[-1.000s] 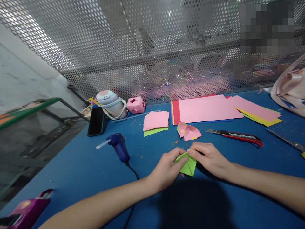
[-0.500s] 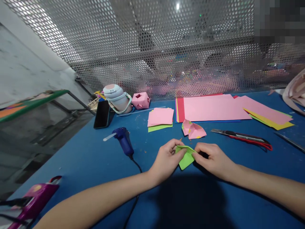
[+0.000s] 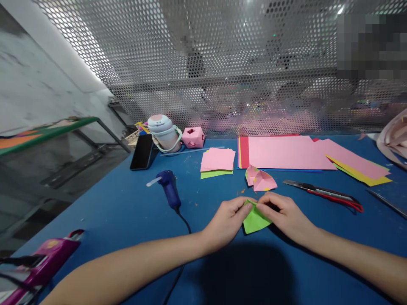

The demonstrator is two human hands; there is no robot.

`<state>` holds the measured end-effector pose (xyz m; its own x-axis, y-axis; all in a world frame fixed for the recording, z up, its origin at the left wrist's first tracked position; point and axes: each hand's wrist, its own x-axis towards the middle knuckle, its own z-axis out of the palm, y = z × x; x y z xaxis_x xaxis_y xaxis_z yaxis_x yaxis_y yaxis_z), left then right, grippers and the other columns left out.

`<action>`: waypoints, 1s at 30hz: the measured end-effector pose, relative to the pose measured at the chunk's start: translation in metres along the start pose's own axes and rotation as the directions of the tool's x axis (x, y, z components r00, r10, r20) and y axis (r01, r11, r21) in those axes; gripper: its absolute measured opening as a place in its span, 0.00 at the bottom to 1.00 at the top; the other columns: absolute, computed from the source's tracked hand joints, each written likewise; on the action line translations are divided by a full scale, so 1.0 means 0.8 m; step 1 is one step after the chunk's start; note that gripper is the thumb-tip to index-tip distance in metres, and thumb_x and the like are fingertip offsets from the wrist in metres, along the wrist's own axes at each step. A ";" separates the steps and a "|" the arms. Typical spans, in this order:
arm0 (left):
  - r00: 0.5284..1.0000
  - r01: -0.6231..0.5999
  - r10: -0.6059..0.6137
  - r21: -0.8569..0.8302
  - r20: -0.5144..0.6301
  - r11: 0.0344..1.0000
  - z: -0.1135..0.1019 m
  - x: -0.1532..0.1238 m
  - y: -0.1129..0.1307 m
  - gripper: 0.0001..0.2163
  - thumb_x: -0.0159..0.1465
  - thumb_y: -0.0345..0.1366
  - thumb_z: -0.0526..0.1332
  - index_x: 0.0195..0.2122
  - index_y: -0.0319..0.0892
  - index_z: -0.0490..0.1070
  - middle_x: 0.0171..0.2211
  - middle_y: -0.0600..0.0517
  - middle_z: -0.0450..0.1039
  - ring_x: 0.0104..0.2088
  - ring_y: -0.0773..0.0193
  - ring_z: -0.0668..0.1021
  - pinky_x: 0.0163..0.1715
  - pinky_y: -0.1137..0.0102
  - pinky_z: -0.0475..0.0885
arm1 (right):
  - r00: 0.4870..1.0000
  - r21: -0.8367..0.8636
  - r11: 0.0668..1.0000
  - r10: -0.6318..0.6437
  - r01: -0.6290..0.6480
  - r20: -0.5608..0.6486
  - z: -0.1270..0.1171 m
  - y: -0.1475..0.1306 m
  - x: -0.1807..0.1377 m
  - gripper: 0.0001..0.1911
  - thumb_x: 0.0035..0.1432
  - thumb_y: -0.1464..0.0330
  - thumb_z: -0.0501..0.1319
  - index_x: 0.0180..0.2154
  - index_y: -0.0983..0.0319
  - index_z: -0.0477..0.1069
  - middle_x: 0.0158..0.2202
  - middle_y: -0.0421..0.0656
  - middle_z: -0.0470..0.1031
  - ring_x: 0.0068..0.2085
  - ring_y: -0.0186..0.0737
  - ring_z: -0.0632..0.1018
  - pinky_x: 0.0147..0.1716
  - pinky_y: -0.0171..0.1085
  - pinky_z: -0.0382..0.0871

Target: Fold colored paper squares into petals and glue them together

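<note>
Between both hands is a small green sheet of paper [image 3: 256, 221], creased near its upper edge. My left hand [image 3: 228, 220] pinches its upper left part between thumb and fingers. Thumb and index finger of my right hand [image 3: 282, 215] press together at the top edge, close beside the left thumb. The fingertips hide part of the fold. Just beyond the hands lies a folded pink paper piece [image 3: 265, 181] with yellow and green spots. Farther left sits a stack of pink and green paper squares [image 3: 218, 159].
A blue glue gun [image 3: 170, 190] with its cord lies left of the hands. On the right are a utility knife [image 3: 330, 195] and large coloured sheets [image 3: 286, 152]. A phone [image 3: 142, 152], bottle [image 3: 167, 134] and pink paper cube [image 3: 193, 137] stand behind. A purple power strip [image 3: 47, 262] is at lower left.
The green paper has turned, and its lower part now points more to the right. My fingers have come closer together at its top edge. The view has shifted slightly.
</note>
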<state>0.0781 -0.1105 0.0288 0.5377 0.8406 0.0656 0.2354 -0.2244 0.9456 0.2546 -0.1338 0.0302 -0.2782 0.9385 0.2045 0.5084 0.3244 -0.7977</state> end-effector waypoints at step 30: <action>0.993 -0.097 0.093 0.056 0.071 0.994 0.002 -0.004 0.001 0.13 0.64 0.36 0.52 0.44 0.44 0.75 0.43 0.51 0.77 0.43 0.61 0.77 0.45 0.70 0.69 | 0.986 0.014 0.988 -0.151 0.153 -0.074 0.005 0.003 -0.005 0.11 0.58 0.69 0.55 0.24 0.62 0.68 0.23 0.40 0.68 0.26 0.33 0.70 0.27 0.33 0.63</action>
<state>0.0778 -0.1139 0.0290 0.6135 0.7789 0.1302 0.2272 -0.3320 0.9155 0.2535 -0.1373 0.0251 -0.2911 0.8847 0.3642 0.4483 0.4624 -0.7650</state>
